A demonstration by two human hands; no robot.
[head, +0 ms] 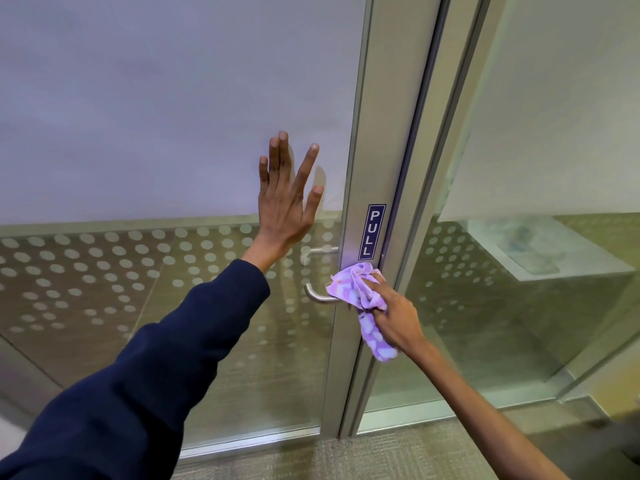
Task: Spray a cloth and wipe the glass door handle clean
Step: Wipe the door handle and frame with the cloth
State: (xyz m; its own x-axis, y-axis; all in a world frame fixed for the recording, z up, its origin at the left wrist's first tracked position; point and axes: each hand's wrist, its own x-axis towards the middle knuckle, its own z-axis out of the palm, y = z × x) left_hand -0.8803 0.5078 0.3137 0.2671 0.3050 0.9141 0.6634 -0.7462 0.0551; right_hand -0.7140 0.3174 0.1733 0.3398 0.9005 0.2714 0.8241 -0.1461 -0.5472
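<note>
Cloth (360,292) covers handle (317,296) base; curved end free; glass (173,133) behind.

The frosted glass door (156,116) in a silver aluminium frame (377,133) carries a curved steel lever handle (317,296) and a blue "PULL" sticker (372,232).

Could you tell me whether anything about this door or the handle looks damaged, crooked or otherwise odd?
Nothing stands out. The door frame and PULL sticker sit straight. The handle looks intact where it shows. The right hand presses the purple cloth against it, and the left hand lies flat on the glass.
</note>
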